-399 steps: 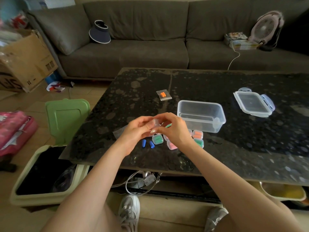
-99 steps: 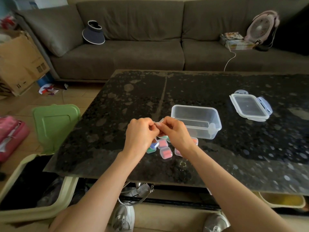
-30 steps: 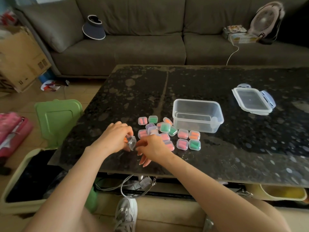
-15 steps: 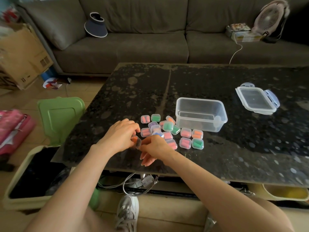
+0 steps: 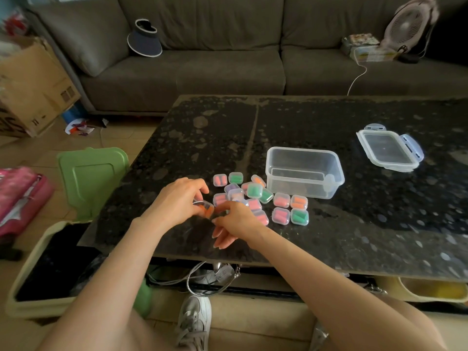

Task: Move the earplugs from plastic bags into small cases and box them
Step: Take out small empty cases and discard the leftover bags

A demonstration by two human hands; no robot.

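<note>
Earplugs (image 5: 205, 211), orange, sit inside a small clear case (image 5: 201, 205) held between both hands over the near left part of the table (image 5: 342, 115). The left hand (image 5: 177, 201) curls its fingers round the case from the left and above. The right hand (image 5: 236, 220) pinches the case's right edge with thumb and forefinger; its other fingers are straight, close together, and point down toward the table's near edge. Whether the case touches the table I cannot tell.

Just right of the hands lies a loose cluster of cases (image 5: 253, 195) holding pink, green and orange plugs. At the cluster's right end 4 form a 2-by-2 block. The clear box (image 5: 305, 171) stands open just behind that block. Its lid (image 5: 390, 150) lies well apart to the right. A bin (image 5: 33, 264) stands on the floor at the table's left, and a sofa (image 5: 215, 69) runs behind the table.
</note>
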